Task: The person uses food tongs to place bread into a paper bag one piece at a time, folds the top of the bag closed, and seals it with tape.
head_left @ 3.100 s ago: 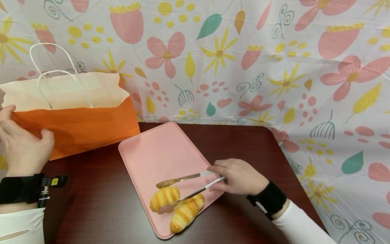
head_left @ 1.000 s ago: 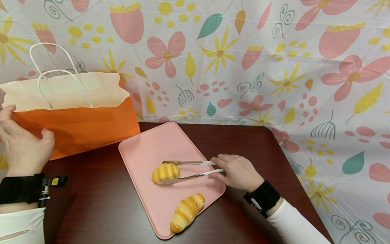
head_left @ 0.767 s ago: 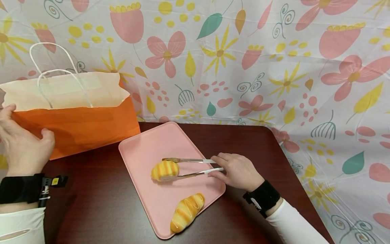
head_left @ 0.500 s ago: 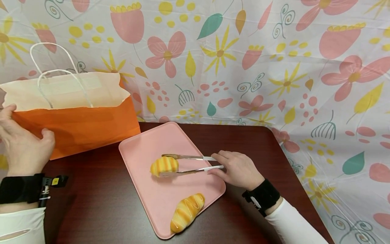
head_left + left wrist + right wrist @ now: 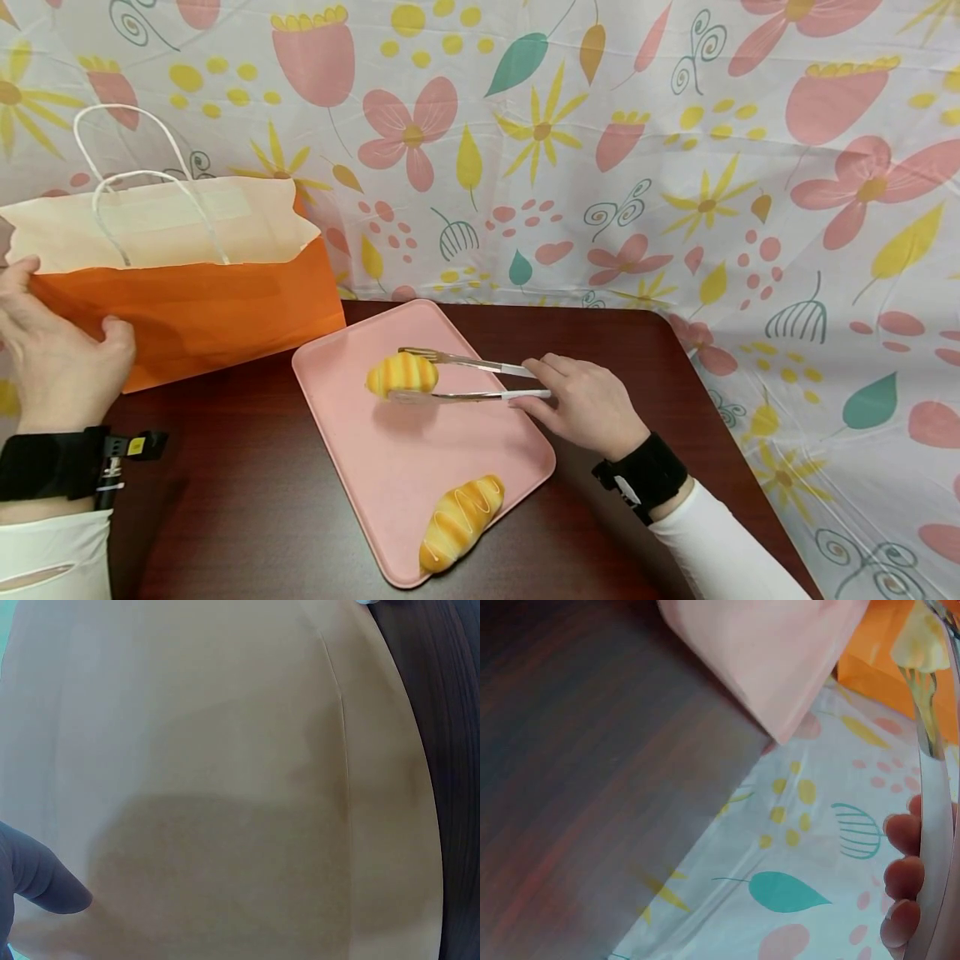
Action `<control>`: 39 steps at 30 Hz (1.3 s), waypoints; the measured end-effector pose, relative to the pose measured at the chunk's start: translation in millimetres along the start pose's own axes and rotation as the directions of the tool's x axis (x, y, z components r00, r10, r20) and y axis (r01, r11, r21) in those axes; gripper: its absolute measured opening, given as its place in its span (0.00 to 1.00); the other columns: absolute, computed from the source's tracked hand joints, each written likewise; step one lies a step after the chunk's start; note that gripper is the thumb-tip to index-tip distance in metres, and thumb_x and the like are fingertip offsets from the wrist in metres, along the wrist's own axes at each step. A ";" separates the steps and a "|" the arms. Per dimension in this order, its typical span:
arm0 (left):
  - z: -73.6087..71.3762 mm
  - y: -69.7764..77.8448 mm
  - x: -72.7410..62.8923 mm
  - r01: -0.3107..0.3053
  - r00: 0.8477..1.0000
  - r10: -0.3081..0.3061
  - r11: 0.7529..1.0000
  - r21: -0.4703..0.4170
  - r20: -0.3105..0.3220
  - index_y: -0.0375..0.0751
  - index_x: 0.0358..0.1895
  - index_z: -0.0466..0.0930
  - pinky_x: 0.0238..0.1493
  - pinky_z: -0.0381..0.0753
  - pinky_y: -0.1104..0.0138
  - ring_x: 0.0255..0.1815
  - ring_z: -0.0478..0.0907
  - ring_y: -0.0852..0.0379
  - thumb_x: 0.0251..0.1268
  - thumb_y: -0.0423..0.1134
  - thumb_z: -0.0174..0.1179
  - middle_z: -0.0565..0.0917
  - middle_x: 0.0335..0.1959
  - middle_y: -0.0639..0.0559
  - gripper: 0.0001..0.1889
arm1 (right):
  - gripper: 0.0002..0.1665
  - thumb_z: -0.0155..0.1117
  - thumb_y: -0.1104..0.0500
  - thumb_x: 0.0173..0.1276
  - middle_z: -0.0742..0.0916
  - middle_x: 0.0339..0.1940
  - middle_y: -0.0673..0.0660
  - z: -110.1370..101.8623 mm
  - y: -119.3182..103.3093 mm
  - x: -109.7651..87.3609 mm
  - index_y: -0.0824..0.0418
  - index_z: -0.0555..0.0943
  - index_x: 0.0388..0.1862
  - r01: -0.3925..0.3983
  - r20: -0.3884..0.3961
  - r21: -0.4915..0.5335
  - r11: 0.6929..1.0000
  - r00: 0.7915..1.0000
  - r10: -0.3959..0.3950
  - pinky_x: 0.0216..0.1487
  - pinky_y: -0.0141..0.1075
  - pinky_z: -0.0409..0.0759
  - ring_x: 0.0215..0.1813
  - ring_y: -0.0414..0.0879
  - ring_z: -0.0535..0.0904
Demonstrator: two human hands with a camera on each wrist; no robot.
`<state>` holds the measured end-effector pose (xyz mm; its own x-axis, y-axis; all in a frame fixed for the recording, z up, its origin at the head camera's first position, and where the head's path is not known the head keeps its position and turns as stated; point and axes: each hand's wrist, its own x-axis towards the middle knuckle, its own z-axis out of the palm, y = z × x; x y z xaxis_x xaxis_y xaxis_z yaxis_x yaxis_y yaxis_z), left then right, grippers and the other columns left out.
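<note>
My right hand (image 5: 588,406) holds serving tongs (image 5: 480,396) by their white handles; one metal end is slotted like a fork, the other flat and rounded. Between those ends sits a short striped yellow bun (image 5: 402,376), with its shadow below on the pink tray (image 5: 352,417). The right wrist view shows the tongs (image 5: 932,772) and part of the bun (image 5: 921,646) at its upper right. A longer bun with white icing lines (image 5: 461,523) lies at the tray's near end. My left hand (image 5: 63,358) rests against the left side of the orange paper bag (image 5: 202,321), thumb extended.
White twisted handles (image 5: 153,177) stand over the bag's cream folded top. The bag's right corner is close to the tray's far left corner. Dark wood table (image 5: 247,500) lies under everything, and a flowered cloth (image 5: 570,208) hangs behind.
The right hand has brought the tongs onto the short bun, separated it from the longer one and carried it away toward the tray's far end. The left hand and bag have stayed put.
</note>
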<state>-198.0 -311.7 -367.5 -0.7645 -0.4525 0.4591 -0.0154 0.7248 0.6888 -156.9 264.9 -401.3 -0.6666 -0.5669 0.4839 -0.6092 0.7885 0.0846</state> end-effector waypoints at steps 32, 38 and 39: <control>-4.5 8.1 -3.7 -0.010 1.000 0.010 1.000 -0.005 0.001 0.49 0.88 0.44 0.87 0.40 0.47 0.87 0.43 0.37 0.75 0.38 0.51 0.45 0.87 0.33 0.41 | 0.33 0.78 0.36 0.71 0.86 0.34 0.55 -50.1 -13.3 88.9 0.62 0.88 0.58 -0.131 -0.302 0.037 0.991 0.943 0.136 0.23 0.48 0.77 0.24 0.51 0.78; -4.5 6.3 -4.6 -0.009 1.000 0.009 1.000 0.005 0.017 0.50 0.88 0.43 0.87 0.38 0.45 0.87 0.42 0.37 0.76 0.38 0.51 0.44 0.87 0.34 0.41 | 0.31 0.78 0.39 0.73 0.90 0.40 0.57 -57.8 -24.8 124.7 0.62 0.89 0.60 -0.135 -0.333 0.049 0.990 0.932 0.144 0.25 0.50 0.81 0.28 0.52 0.84; -4.3 5.9 -4.5 -0.012 1.000 0.012 1.000 0.004 0.016 0.51 0.88 0.43 0.87 0.39 0.45 0.88 0.42 0.37 0.75 0.38 0.51 0.44 0.87 0.34 0.41 | 0.31 0.78 0.39 0.73 0.91 0.43 0.58 -58.2 -26.4 130.7 0.61 0.89 0.61 -0.136 -0.338 0.048 0.990 0.930 0.144 0.27 0.50 0.82 0.31 0.53 0.86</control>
<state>-191.9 -307.6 -363.1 -0.7746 -0.4356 0.4585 -0.0085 0.7320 0.6812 -202.9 183.8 -289.6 -0.5629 -0.3332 0.7564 -0.5328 0.8459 -0.0240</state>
